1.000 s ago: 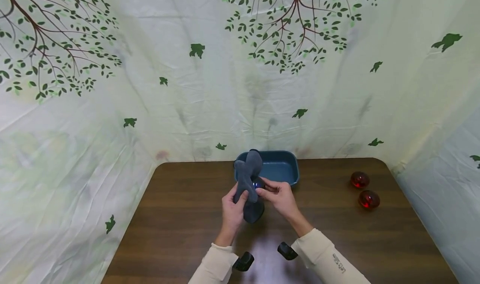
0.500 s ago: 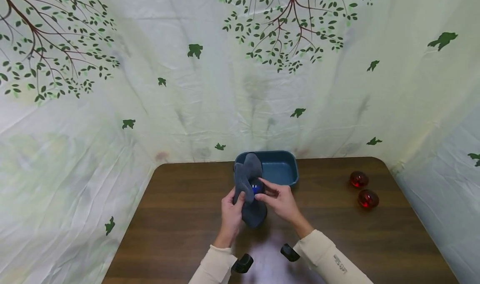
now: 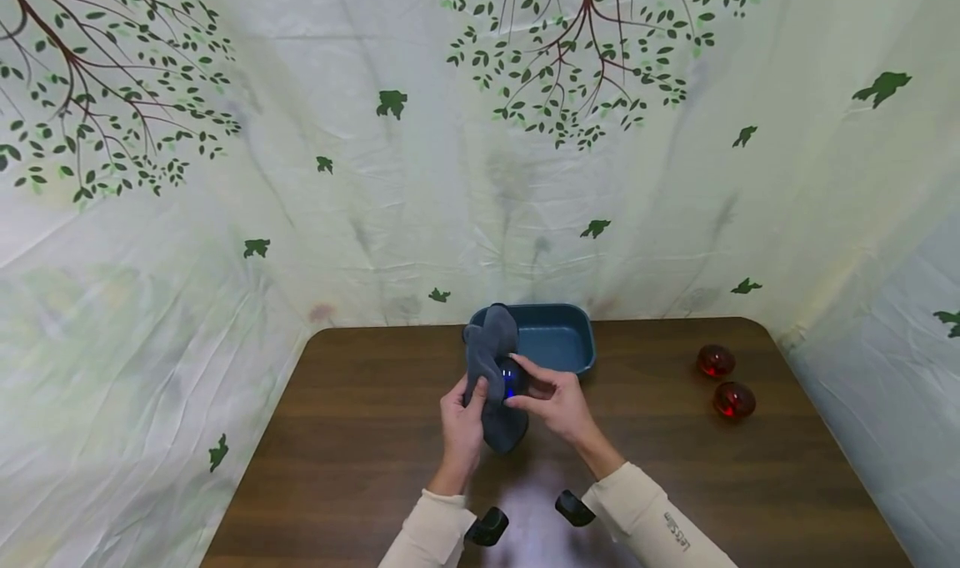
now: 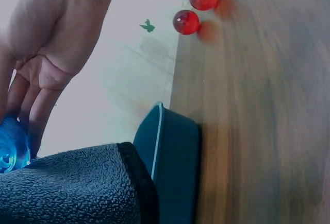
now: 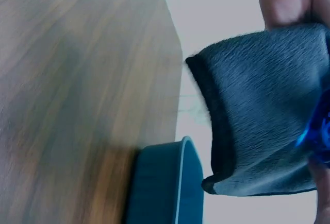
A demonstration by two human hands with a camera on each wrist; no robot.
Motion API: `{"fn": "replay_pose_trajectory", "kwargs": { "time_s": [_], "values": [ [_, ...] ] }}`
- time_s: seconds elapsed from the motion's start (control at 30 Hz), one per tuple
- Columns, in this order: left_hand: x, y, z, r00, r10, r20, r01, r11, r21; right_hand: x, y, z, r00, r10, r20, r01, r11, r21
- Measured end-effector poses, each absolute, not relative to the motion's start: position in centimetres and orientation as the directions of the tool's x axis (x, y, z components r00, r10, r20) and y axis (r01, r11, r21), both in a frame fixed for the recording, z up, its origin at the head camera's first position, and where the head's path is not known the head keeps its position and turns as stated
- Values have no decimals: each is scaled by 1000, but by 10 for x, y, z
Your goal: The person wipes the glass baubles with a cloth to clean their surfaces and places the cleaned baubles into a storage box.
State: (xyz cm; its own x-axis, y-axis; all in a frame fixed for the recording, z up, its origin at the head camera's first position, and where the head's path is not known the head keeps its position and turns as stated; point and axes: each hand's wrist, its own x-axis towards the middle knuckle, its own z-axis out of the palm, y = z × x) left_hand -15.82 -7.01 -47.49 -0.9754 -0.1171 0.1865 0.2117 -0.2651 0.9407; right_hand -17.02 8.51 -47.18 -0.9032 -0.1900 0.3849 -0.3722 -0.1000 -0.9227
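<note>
Figure: wiping a small blue ball with a cloth, seen from the head view and both wrist views.

At the centre of the head frame your left hand (image 3: 459, 424) grips a grey cloth (image 3: 491, 376), fingers curled round its lower fold while the upper end stands up in front of the tray. Your right hand (image 3: 557, 401) pinches a blue ball (image 3: 511, 378) between thumb and fingertips and holds it against the cloth, just above the table (image 3: 360, 468). In the left wrist view the ball (image 4: 11, 147) shows at the lower left edge, touching the fingers (image 4: 32, 116) and resting against the cloth's pile (image 4: 72, 188).

Behind the hands, at the far edge of the table, sits the teal tray (image 3: 562, 343); nothing can be seen lying in the part of it that shows. Two red balls (image 3: 724, 380) lie well apart from it, at the right of the frame, one just beside the other.

Judged from this, the step in hand is rubbing the blue ball in the cloth. The next move likely calls for you to keep the pinch firm, since a smooth round ball may slip, and to turn it so the cloth meets its hidden side. The tray stands near enough to receive it with a short reach forward.
</note>
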Motion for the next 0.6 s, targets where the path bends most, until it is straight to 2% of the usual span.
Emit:
{"fn": "replay_pose_trajectory", "kwargs": {
  "time_s": [0.1,0.17,0.27,0.33,0.43,0.5,0.6],
  "values": [
    [-158,-70,-474,-981,-117,154,182,-292,939,-171,85,-475,-853,-209,478,-457,-142,-878],
    [-159,-70,-475,-983,-109,149,175,-301,937,-173,84,-481,-851,-199,486,-469,-132,-873],
    [-158,-70,-475,-982,-83,168,184,-259,948,-171,84,-479,-914,-142,381,-376,-63,-925],
    [-158,-70,-474,-981,-67,184,195,-227,954,-168,83,-476,-955,-101,280,-276,-55,-960],
    [-158,-69,-472,-976,-43,214,219,-193,957,-167,82,-472,-983,-55,174,-170,-68,-983],
    [-158,-68,-472,-974,-45,222,227,-196,954,-167,81,-470,-988,-53,145,-140,-88,-986],
    [-157,-67,-472,-974,-64,217,226,-207,952,-167,83,-470,-982,-70,178,-172,-82,-982]
  ]
}}
